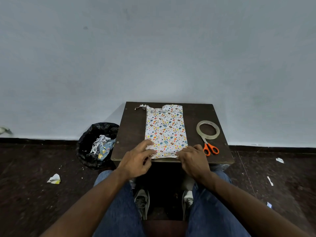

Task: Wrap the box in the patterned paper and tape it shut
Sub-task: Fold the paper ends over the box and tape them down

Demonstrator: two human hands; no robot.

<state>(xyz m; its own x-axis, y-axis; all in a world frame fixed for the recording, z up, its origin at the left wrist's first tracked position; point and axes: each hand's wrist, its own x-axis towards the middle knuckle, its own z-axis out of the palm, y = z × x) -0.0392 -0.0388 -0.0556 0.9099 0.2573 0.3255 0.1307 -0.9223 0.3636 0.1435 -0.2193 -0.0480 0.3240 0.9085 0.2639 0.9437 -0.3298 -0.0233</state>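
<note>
1. Against a pale grey wall stood a small dark wooden desk (133, 127), carrying the box in white patterned paper (165, 129).
2. Both hands worked its near end, probably to fold the flap: the left hand (136, 161) rested with relaxed fingers, and the right hand (193, 159) pressed the paper edge down.
3. A clear tape roll (208, 130) and orange-handled scissors (210, 147) lay ready at the right.
4. A black bin bag (85, 144) on the floor held paper scraps (100, 147).
</note>
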